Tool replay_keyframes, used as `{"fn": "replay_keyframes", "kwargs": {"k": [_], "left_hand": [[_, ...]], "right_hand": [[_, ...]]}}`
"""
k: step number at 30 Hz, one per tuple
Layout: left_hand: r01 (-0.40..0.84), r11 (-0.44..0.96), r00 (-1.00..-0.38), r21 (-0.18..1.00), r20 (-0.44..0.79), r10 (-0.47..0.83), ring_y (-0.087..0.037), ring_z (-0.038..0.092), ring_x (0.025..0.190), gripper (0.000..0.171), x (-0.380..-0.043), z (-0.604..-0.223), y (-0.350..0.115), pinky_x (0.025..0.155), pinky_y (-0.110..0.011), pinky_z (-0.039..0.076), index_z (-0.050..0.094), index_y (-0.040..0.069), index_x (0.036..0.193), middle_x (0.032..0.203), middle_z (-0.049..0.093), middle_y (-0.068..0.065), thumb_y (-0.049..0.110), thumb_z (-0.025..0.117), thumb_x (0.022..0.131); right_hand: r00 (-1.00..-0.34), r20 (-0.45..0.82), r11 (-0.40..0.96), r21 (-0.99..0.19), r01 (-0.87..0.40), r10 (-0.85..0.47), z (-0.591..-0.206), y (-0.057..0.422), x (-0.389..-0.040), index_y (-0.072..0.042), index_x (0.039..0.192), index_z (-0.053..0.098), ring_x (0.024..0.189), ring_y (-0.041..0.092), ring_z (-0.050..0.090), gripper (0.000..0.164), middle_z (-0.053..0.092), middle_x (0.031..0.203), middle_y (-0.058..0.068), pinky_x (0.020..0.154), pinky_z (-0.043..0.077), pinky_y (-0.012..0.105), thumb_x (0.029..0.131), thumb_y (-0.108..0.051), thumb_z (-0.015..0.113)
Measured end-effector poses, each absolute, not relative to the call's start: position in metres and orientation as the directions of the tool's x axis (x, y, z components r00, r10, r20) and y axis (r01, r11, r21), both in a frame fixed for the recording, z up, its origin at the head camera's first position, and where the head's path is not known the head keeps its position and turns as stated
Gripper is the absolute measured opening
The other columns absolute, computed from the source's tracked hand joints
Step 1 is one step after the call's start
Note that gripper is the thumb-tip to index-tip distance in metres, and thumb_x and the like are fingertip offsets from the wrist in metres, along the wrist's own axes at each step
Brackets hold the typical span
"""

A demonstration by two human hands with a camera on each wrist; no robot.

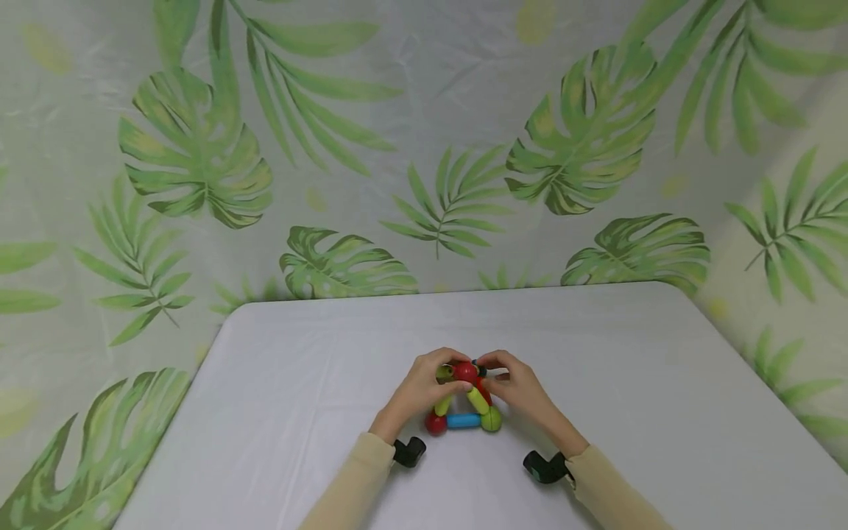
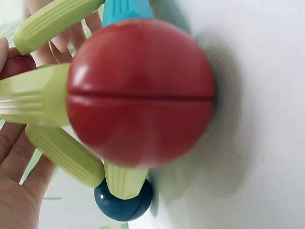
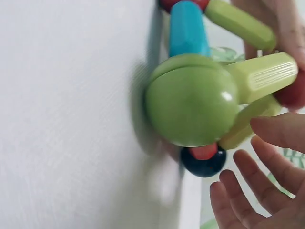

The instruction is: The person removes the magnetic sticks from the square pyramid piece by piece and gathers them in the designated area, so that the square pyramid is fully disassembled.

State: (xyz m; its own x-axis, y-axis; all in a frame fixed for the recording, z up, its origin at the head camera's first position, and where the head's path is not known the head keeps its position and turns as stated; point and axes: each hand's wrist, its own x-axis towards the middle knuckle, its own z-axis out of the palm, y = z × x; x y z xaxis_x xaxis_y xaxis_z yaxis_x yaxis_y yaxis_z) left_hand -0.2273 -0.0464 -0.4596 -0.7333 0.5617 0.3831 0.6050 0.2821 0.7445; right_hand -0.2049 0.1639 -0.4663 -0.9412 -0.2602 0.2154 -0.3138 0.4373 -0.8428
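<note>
A toy frame of balls and sticks stands on the table. At its base a blue stick [image 1: 464, 421] joins a red ball [image 1: 436, 423] to a green ball [image 1: 491, 419]. Yellow-green sticks [image 1: 477, 401] slant up toward an upper red ball [image 1: 466, 372]. My left hand [image 1: 420, 381] pinches that upper ball between thumb and fingers. Beside the frame, my right hand [image 1: 520, 383] has its fingers spread and relaxed; in the right wrist view its thumb is close to a yellow-green stick [image 3: 261, 76]. Low at the back sits a dark blue ball [image 3: 204, 164], joined to a red stick [image 3: 204, 151].
The frame stands on a white-covered table [image 1: 318, 368]. Behind it hangs a leaf-patterned cloth [image 1: 450, 147]. Black wrist cameras sit below the left hand [image 1: 411, 452] and the right hand [image 1: 545, 467].
</note>
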Motion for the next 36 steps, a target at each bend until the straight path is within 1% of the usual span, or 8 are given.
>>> {"fn": "replay_keyframes", "kwargs": {"k": [3, 8, 12, 15, 18, 23, 30, 36], "left_hand": [[0.607, 0.289, -0.734, 0.74, 0.383, 0.561, -0.012, 0.057, 0.097, 0.039, -0.227, -0.46, -0.045, 0.086, -0.028, 0.049, 0.061, 0.005, 0.117, 0.11, 0.063, -0.002, 0.025, 0.072, 0.085], [0.57, 0.297, -0.764, 0.766, 0.362, 0.534, -0.01, 0.056, 0.098, 0.037, -0.226, -0.461, -0.045, 0.089, -0.028, 0.047, 0.061, 0.008, 0.116, 0.108, 0.064, 0.001, 0.029, 0.069, 0.087], [0.532, 0.287, -0.795, 0.797, 0.353, 0.494, -0.013, 0.057, 0.102, 0.037, -0.226, -0.459, -0.044, 0.092, -0.038, 0.047, 0.061, 0.009, 0.118, 0.108, 0.065, 0.001, 0.033, 0.065, 0.089], [0.516, 0.272, -0.817, 0.812, 0.37, 0.443, -0.019, 0.058, 0.108, 0.038, -0.231, -0.455, -0.046, 0.092, -0.044, 0.047, 0.059, 0.008, 0.122, 0.113, 0.064, -0.005, 0.029, 0.065, 0.091], [0.474, 0.27, -0.853, 0.838, 0.361, 0.377, -0.024, 0.058, 0.109, 0.038, -0.242, -0.452, -0.051, 0.091, -0.042, 0.048, 0.058, 0.006, 0.125, 0.117, 0.063, -0.01, 0.019, 0.067, 0.09], [0.36, 0.309, -0.915, 0.88, 0.268, 0.302, -0.029, 0.06, 0.105, 0.038, -0.27, -0.453, -0.062, 0.089, -0.034, 0.049, 0.06, 0.002, 0.123, 0.117, 0.059, -0.014, 0.003, 0.07, 0.086], [0.237, 0.381, -0.941, 0.894, 0.113, 0.32, -0.029, 0.061, 0.103, 0.034, -0.31, -0.464, -0.066, 0.082, -0.035, 0.052, 0.062, 0.003, 0.12, 0.116, 0.061, -0.014, 0.004, 0.069, 0.087], [0.251, 0.469, -0.933, 0.847, 0.083, 0.349, -0.03, 0.061, 0.102, 0.032, -0.331, -0.471, -0.059, 0.085, -0.036, 0.05, 0.062, 0.003, 0.118, 0.118, 0.062, -0.015, 0.001, 0.068, 0.087]], "right_hand": [[-0.926, 0.254, 0.462, -0.81, -0.361, -0.279, -0.47, 0.162, -0.212, -0.001, 0.112, 0.061, 0.106, 0.034, 0.056, 0.026, 0.061, 0.112, 0.013, 0.088, 0.048, 0.048, 0.087, 0.002, 0.066], [-0.913, 0.285, 0.48, -0.782, -0.398, -0.292, -0.477, 0.161, -0.215, -0.002, 0.11, 0.062, 0.104, 0.033, 0.057, 0.025, 0.062, 0.109, 0.011, 0.086, 0.049, 0.048, 0.086, 0.001, 0.067], [-0.906, 0.298, 0.485, -0.771, -0.413, -0.299, -0.478, 0.162, -0.214, -0.001, 0.11, 0.062, 0.105, 0.032, 0.057, 0.025, 0.062, 0.109, 0.011, 0.086, 0.049, 0.048, 0.086, 0.0, 0.068], [-0.925, 0.26, 0.475, -0.8, -0.367, -0.277, -0.477, 0.163, -0.215, -0.002, 0.111, 0.062, 0.105, 0.032, 0.057, 0.025, 0.063, 0.11, 0.011, 0.087, 0.049, 0.047, 0.086, 0.001, 0.067], [-0.946, 0.19, 0.45, -0.843, -0.294, -0.262, -0.476, 0.164, -0.218, -0.002, 0.113, 0.062, 0.108, 0.033, 0.056, 0.026, 0.062, 0.113, 0.012, 0.09, 0.048, 0.047, 0.088, 0.003, 0.064], [-0.951, 0.088, 0.397, -0.894, -0.206, -0.297, -0.48, 0.167, -0.228, 0.0, 0.12, 0.06, 0.114, 0.036, 0.054, 0.029, 0.059, 0.122, 0.016, 0.095, 0.043, 0.051, 0.091, 0.002, 0.059], [-0.951, 0.053, 0.406, -0.896, -0.18, -0.305, -0.483, 0.17, -0.233, -0.001, 0.116, 0.063, 0.112, 0.035, 0.055, 0.026, 0.061, 0.118, 0.013, 0.096, 0.042, 0.051, 0.09, 0.002, 0.06], [-0.952, 0.063, 0.415, -0.89, -0.19, -0.301, -0.484, 0.172, -0.229, -0.003, 0.115, 0.063, 0.111, 0.035, 0.055, 0.024, 0.061, 0.117, 0.012, 0.095, 0.042, 0.052, 0.091, 0.0, 0.059]]}}
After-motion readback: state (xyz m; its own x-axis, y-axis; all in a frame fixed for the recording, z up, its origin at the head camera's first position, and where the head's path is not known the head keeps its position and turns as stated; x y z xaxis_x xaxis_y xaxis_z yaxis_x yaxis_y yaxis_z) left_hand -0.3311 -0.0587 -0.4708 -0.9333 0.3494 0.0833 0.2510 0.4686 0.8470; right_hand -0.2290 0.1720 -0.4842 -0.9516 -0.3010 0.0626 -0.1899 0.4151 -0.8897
